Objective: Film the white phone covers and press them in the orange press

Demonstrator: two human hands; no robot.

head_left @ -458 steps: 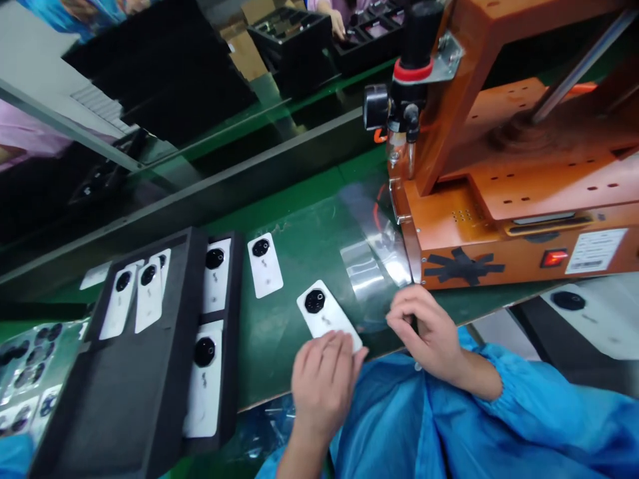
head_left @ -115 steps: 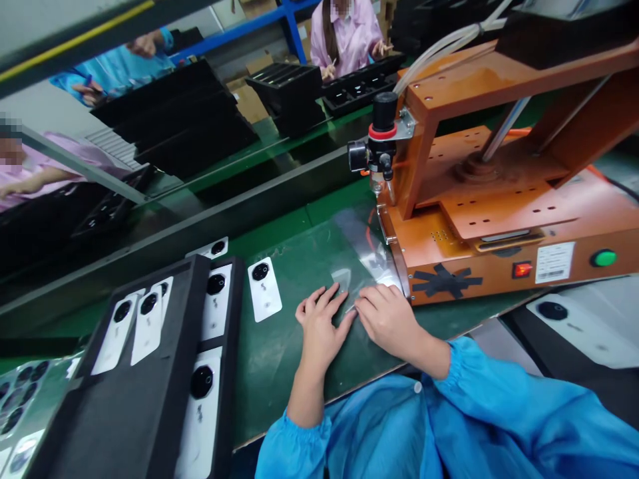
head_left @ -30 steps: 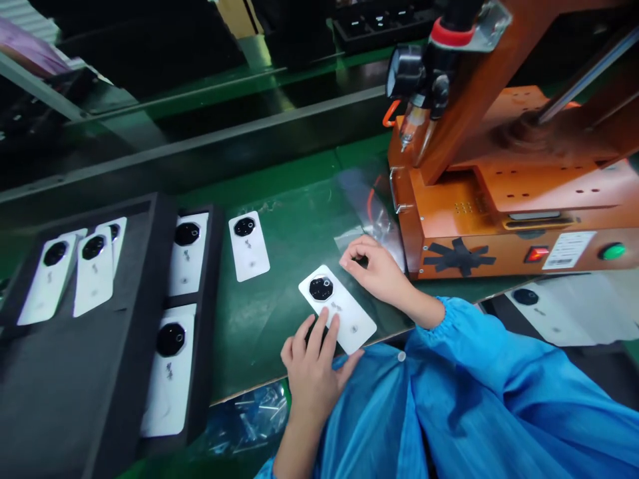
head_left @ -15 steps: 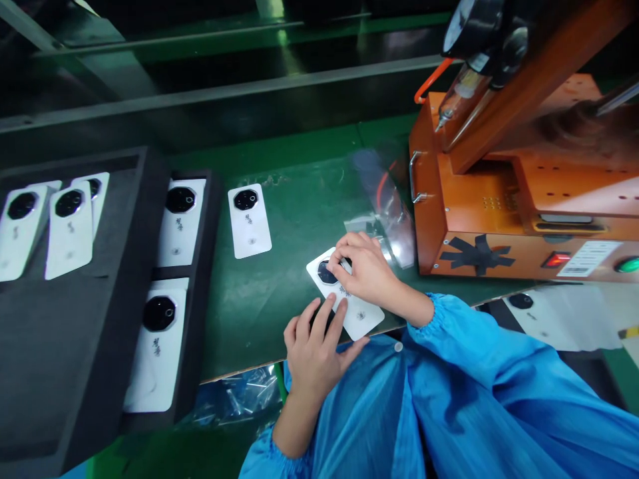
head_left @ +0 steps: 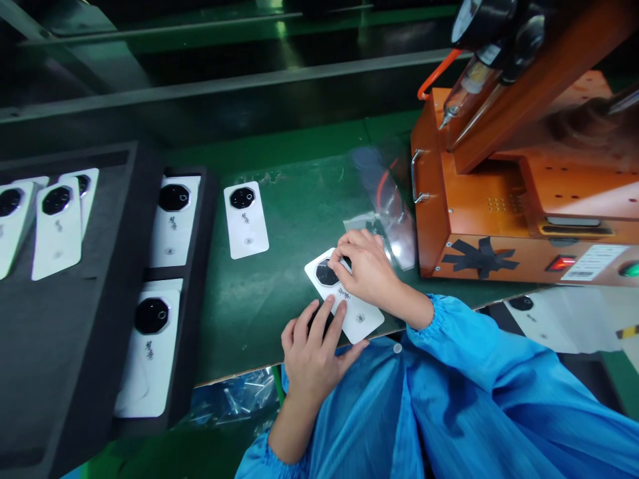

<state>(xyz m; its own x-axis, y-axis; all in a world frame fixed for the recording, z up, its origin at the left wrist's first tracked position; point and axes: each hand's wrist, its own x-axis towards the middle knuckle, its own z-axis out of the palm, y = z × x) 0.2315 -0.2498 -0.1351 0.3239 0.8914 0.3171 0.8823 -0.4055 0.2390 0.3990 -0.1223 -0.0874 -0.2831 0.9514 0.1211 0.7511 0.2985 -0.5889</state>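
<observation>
A white phone back cover (head_left: 367, 319) with a black round camera area, dark lettering and a small emblem lies tilted at the bench's front edge. My left hand (head_left: 314, 349) is spread, its fingertips resting along the cover's left edge and its thumb near the lower edge. My right hand (head_left: 367, 266) is closed in a pinch over the camera area, thumb and index finger together. Whatever is between those fingertips is too small or hidden to make out. Another white phone back cover (head_left: 247, 223) lies flat on the green bench, left of my hands.
Black foam trays (head_left: 94, 319) on the left bear several white covers. On the right stands an orange machine (head_left: 434, 199) with a gauge and a lit red switch. Clear plastic film (head_left: 394, 219) lies beside it. More covers (head_left: 554, 322) lie at lower right.
The view has shifted slightly, so the trays sit further left in it. Both hands keep almost the same place on the cover, the right one still pinching at the camera area.
</observation>
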